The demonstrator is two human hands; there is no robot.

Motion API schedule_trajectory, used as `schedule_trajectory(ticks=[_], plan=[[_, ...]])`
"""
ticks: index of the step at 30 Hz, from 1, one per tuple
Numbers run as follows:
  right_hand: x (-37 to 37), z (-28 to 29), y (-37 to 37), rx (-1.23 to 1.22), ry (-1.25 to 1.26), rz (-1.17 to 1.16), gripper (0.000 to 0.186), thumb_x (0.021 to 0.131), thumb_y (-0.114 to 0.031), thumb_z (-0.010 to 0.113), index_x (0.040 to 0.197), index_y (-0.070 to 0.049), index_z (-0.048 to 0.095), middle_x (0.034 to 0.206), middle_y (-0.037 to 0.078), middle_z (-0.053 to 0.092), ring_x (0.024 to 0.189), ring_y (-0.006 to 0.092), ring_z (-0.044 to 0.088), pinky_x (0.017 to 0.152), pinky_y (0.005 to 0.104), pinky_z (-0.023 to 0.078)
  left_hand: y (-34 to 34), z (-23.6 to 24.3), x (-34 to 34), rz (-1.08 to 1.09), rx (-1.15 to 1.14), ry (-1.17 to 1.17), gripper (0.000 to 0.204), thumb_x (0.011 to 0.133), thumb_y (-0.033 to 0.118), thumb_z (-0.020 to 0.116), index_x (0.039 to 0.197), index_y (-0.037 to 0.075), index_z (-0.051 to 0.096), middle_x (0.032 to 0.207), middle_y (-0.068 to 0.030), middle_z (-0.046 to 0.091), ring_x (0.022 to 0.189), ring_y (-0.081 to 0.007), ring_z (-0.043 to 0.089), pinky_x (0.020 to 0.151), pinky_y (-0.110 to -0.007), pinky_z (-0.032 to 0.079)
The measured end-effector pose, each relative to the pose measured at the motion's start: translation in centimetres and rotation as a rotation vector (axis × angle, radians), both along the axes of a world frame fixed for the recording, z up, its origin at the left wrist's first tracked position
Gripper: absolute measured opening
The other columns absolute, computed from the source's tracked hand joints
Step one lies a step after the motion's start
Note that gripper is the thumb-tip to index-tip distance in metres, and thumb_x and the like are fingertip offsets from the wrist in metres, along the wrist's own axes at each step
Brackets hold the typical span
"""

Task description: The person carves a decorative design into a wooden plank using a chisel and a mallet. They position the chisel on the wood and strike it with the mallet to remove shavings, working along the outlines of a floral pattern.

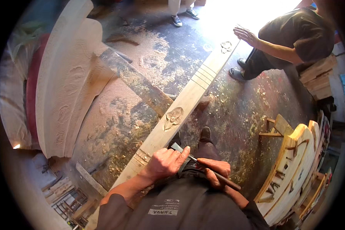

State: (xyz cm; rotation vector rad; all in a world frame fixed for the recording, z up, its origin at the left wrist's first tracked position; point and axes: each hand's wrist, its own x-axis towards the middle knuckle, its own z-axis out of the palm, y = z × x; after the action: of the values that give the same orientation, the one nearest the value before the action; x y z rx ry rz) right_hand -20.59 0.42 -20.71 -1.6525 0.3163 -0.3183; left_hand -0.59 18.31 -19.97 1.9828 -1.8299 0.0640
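My left hand is closed around a metal chisel near its flat blade, thumb raised along it. My right hand grips the same tool farther back, by the dark wooden handle. Both are low in front of my body, just right of a long pale wooden beam that runs diagonally from bottom left to top right. The beam bears carved leaf-like motifs and groups of cross grooves. Whether the blade touches the wood I cannot tell.
A co-worker has a hand at the beam's far end; another person's shoes are at top. Large carved panels stand left, above a narrow plank. A curved board with tools lies right. Wood shavings litter the floor.
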Motion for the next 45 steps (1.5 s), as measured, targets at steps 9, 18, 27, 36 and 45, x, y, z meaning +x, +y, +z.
schedule_trajectory(ticks=[9, 18, 27, 36, 45], plan=[[4.9, -0.4, 4.2, -0.219, -0.044, -0.227, 0.046, 0.078, 0.011, 0.065, 0.123, 0.009, 0.077, 0.113, 0.028, 0.08, 0.098, 0.0357, 0.083, 0.089, 0.0409, 0.067, -1.7, -2.5, 6.7, -0.161, 0.003, 0.08, 0.052, 0.086, 0.01, 0.069, 0.136, -0.006, 0.071, 0.076, -0.0041, 0.055, 0.068, -0.0191, 0.061, 0.059, -0.035, 0.052], [5.2, -2.3, 4.3, -0.259, -0.014, -0.256, 0.049, 0.08, 0.01, 0.07, 0.128, 0.009, 0.074, 0.119, 0.028, 0.078, 0.105, 0.0403, 0.081, 0.092, 0.0416, 0.065, -3.3, -4.1, 7.0, -0.114, -0.038, 0.113, 0.045, 0.09, 0.01, 0.07, 0.132, -0.005, 0.072, 0.083, -0.0057, 0.062, 0.069, -0.0197, 0.064, 0.056, -0.036, 0.052], [5.8, -2.3, 4.0, -0.293, -0.011, -0.215, 0.048, 0.08, 0.009, 0.072, 0.128, 0.008, 0.074, 0.121, 0.029, 0.078, 0.107, 0.0411, 0.08, 0.092, 0.0417, 0.064, -3.0, -4.2, 6.7, -0.061, -0.014, 0.151, 0.042, 0.091, 0.007, 0.072, 0.133, 0.0, 0.073, 0.079, -0.0042, 0.059, 0.063, -0.0198, 0.061, 0.055, -0.036, 0.05], [6.4, -1.9, 4.3, -0.357, 0.011, -0.2, 0.051, 0.078, 0.01, 0.073, 0.129, 0.007, 0.075, 0.121, 0.028, 0.077, 0.105, 0.0397, 0.081, 0.09, 0.0407, 0.065, -2.7, -4.7, 6.7, -0.051, -0.05, 0.142, 0.046, 0.088, 0.005, 0.072, 0.134, 0.0, 0.073, 0.079, -0.0046, 0.057, 0.063, -0.0193, 0.061, 0.055, -0.035, 0.05], [6.9, -2.0, 4.7, -0.429, 0.025, -0.198, 0.053, 0.076, 0.01, 0.071, 0.129, 0.007, 0.076, 0.121, 0.028, 0.077, 0.104, 0.0395, 0.081, 0.089, 0.0415, 0.065, -2.3, -4.0, 6.9, -0.027, 0.033, 0.078, 0.037, 0.094, 0.01, 0.069, 0.129, -0.002, 0.072, 0.082, -0.0044, 0.06, 0.066, -0.0167, 0.061, 0.057, -0.032, 0.052]])
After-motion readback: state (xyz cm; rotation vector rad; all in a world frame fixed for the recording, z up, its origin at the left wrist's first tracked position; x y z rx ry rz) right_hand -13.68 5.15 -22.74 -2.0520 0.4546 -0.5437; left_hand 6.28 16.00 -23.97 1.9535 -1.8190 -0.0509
